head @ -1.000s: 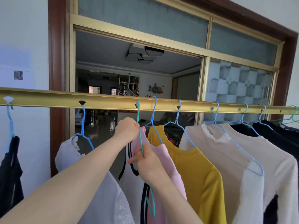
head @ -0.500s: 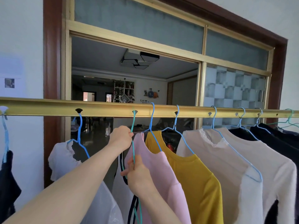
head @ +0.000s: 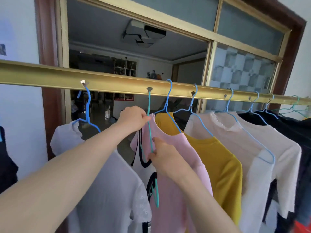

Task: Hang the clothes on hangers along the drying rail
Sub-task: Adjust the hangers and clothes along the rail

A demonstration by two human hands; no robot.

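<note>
Rail: one gold rail (head: 117, 81) crossing the view, sloping down to the right; five notch holes clear in its lower edge.
Blue hangers: six blue hangers (head: 87, 105) hooked on the rail; a blue sliver at the left edge is cut off.
Teal hanger: one teal hanger (head: 148, 105), hook in the second notch, hanging edge-on between the lace top and the pink top.
Green hanger: at least one green hanger (head: 294, 105) bare at the far right.
Tops, left to right: dark garment (head: 6, 165), white lace top (head: 104, 174), black-trimmed white top (head: 143, 170), pink top (head: 176, 148), yellow top (head: 218, 157), two cream tops (head: 249, 140), then dark ones, count unclear.
Left hand: the left hand (head: 133, 117) pinches the teal hanger's stem just under the hook, beside the pink collar.
Right hand: the right hand (head: 165, 158) pinches the same wire lower down, thumb up.
Black-trimmed top: lies against the teal hanger; can't tell if it is fully on.
Writing: wall decal (head: 154, 75) in the far room, too blurred to read.
</note>
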